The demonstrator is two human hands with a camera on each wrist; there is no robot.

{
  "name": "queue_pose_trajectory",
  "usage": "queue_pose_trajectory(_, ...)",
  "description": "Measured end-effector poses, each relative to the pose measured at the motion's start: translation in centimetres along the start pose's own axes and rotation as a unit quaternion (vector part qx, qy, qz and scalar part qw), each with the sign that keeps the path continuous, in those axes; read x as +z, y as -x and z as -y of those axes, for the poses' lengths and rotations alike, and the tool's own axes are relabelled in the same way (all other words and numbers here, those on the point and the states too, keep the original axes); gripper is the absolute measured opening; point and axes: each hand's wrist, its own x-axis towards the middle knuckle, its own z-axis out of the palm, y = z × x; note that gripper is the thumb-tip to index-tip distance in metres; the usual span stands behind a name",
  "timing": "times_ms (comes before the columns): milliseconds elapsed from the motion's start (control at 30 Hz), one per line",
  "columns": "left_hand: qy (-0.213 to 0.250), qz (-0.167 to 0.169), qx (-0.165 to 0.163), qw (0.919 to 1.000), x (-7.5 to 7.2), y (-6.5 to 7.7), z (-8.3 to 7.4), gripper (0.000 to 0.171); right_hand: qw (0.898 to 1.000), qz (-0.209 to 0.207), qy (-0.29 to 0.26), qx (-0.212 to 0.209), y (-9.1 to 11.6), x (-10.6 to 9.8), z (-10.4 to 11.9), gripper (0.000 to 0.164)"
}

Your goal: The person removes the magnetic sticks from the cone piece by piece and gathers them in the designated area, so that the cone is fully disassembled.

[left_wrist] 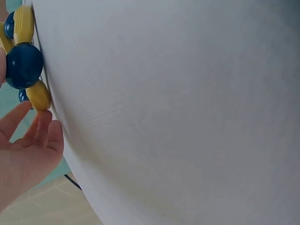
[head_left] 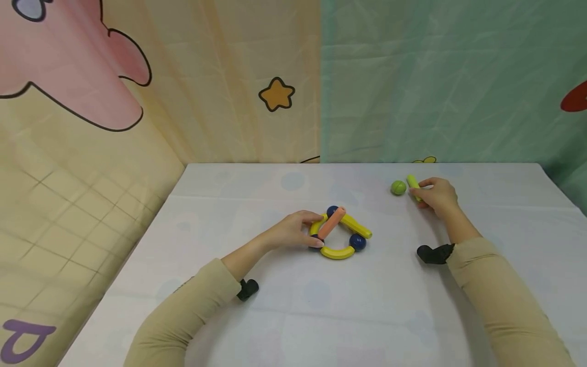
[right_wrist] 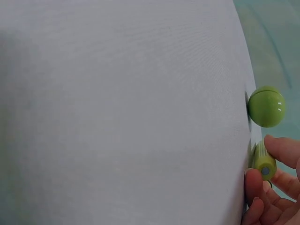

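My left hand grips the left side of a ring of magnetic building pieces, its fingers at a curved yellow rod and its thumb at a dark blue ball. Two more blue balls, the right one and the far one, join the ring with another curved yellow rod and a straight yellow rod. An orange rod slants up from the left ball. Toward the table's far side, my right hand pinches a light green rod beside a green ball, apart from it.
The white-covered table ends at a cartoon-printed curtain along the back. Black wrist mounts stick out from both sleeves, close above the tabletop.
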Motion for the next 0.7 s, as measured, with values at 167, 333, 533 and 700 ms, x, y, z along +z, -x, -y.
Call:
queue_pose_trajectory(167, -0.001, 0.001, 0.001, 1.0, -0.03, 0.13, -0.08, 0.069, 1.0, -0.004, 0.005, -0.001, -0.03, 0.04, 0.07, 0.056)
queue_pose_trajectory(333, -0.005, 0.001, 0.001, 1.0, -0.02, 0.17, -0.06, 0.07, 1.0, -0.002, 0.003, -0.004, 0.04, 0.04, 0.01, 0.056)
queue_pose_trajectory(533, -0.01, -0.001, 0.001, 0.9999, 0.04, 0.13, -0.02, 0.069, 1.0, -0.008, 0.019, -0.016, 0.28, -0.24, -0.08, 0.053)
queue_pose_trajectory(700, -0.02, -0.007, 0.008, 0.9998, 0.08, 0.17, -0.03, 0.068, 0.999, -0.006, 0.034, -0.025, 0.78, -0.63, -0.17, 0.054)
